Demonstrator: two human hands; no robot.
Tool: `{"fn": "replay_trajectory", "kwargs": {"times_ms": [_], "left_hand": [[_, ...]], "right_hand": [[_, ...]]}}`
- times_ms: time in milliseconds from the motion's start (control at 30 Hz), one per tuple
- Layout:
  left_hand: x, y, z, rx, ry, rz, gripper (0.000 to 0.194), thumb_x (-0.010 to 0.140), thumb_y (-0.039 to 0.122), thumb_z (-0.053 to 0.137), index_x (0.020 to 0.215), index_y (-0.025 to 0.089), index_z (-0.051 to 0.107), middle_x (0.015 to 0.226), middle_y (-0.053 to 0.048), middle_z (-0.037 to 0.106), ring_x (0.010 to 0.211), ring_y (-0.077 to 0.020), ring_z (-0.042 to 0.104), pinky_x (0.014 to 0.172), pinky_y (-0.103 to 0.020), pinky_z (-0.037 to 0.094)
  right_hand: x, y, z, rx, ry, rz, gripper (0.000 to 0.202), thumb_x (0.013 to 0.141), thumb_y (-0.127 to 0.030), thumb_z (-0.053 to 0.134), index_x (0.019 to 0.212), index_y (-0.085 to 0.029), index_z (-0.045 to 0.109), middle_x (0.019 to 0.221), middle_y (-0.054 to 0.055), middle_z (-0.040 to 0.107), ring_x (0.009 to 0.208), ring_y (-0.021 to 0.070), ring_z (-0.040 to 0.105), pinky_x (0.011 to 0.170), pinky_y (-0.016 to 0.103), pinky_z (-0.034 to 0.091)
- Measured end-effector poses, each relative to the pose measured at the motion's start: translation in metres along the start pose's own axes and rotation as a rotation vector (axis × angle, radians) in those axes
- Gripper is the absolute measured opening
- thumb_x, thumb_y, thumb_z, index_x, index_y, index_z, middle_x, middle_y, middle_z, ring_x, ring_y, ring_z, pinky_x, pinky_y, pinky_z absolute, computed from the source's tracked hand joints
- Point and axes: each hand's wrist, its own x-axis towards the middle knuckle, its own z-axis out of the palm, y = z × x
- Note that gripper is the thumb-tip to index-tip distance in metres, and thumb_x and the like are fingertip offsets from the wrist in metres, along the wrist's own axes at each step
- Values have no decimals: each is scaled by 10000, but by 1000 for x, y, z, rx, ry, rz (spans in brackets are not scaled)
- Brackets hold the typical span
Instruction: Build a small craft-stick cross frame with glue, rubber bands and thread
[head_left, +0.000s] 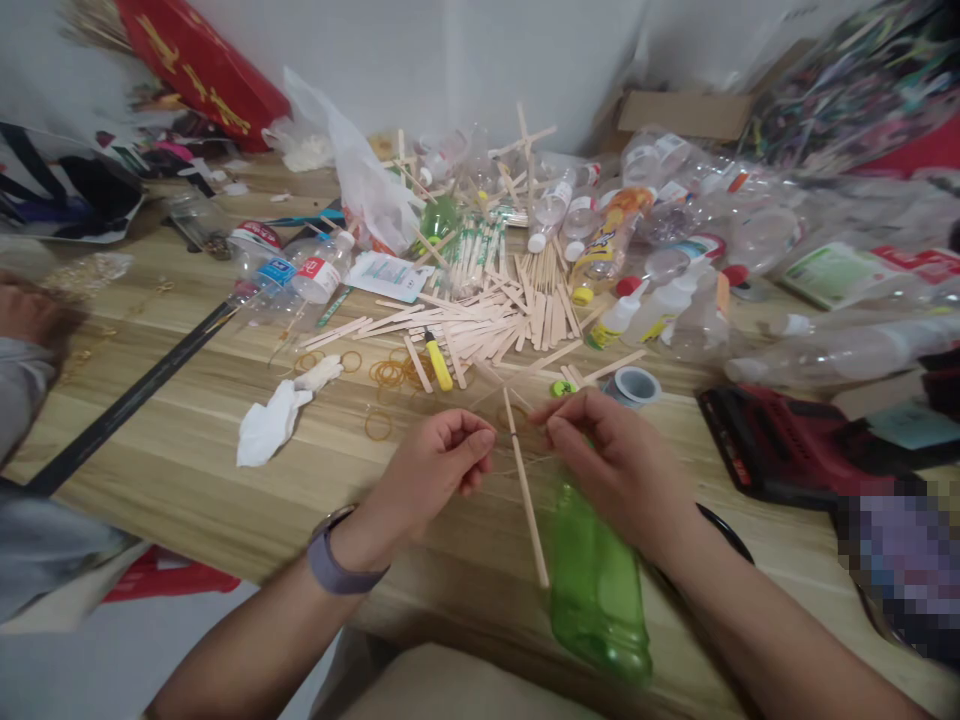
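Between my hands a wooden stick (529,500) slants down toward me, with a small dark band round it near its far end. To its left my left hand (454,455) is closed, thumb pressed to the fingers. My right hand (607,450) pinches on the other side. Faint thin lines run near both hands, too blurred to tell whether either hand holds them. Beneath my right hand and forearm lies a green plastic bottle (600,590). Just beyond the fingers is a loose pile of flat wooden sticks (487,325).
Rubber bands (394,372), a yellow-handled tool (438,362) and a crumpled tissue (271,425) lie left of centre. A grey tape roll (634,386) and a red-black power tool (795,440) are at right. Clear bottles (682,215) crowd the back. Another person's hand (26,310) rests far left.
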Motion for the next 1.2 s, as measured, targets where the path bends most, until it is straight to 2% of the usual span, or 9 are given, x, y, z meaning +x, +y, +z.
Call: {"fn": "replay_trajectory", "kwargs": {"times_ms": [167,267,367,467,633,900,1000,1100,1200], "left_hand": [[-6,0,-4,161,-48,40,139,869,304,565,816,176,569,607,62,550,524,-88,473,505,-201,359],[-8,3,-4,282,-147,44,118,868,249,536,860,173,627,624,51,568,540,-104,483,515,-219,357],[-8,7,-3,362,-208,49,156,852,200,501,872,189,655,628,54,563,539,-103,458,516,-221,333],[-5,7,-3,242,-211,5,90,797,178,529,787,195,616,585,67,531,514,-98,427,491,-214,304],[-3,3,-3,34,-241,-16,70,792,246,518,748,200,546,540,75,468,486,-89,375,480,-209,275],[-4,-2,5,-285,-134,98,69,750,181,528,684,167,541,753,18,522,566,-72,395,524,-220,291],[-3,-3,7,-493,-126,50,85,724,182,584,655,160,539,787,3,556,555,-67,417,500,-213,302],[-1,-4,5,-621,-119,-29,130,709,218,614,669,167,501,769,25,551,462,-26,336,437,-183,253],[0,-5,4,-630,-141,-60,153,717,242,592,680,179,458,720,48,532,386,0,222,390,-179,177]], "right_hand": [[3,-3,3,608,-140,344,174,817,-320,580,694,-219,507,674,-12,639,544,109,563,536,246,431],[2,-3,5,776,-171,423,193,783,-337,637,723,-202,515,722,-29,618,531,82,553,517,225,427],[2,-2,5,803,-192,422,199,789,-327,640,717,-201,504,690,-43,588,543,85,554,528,228,439],[2,-1,5,828,-219,416,192,817,-323,626,728,-198,511,660,-47,573,539,90,553,535,235,437],[0,3,5,935,-273,391,189,895,-281,584,742,-188,521,710,-46,572,583,78,561,547,211,423],[-4,1,5,898,-327,272,196,952,-263,532,776,-179,553,768,-29,583,627,85,569,584,224,443],[-5,-1,5,895,-347,227,188,959,-275,530,802,-180,567,794,-15,601,654,92,581,608,234,458],[-5,-3,5,882,-367,191,180,961,-296,536,828,-183,581,784,-7,607,652,100,582,612,244,471],[-6,-6,4,869,-376,189,193,951,-331,552,825,-188,582,786,3,608,661,114,586,609,258,490]]}}
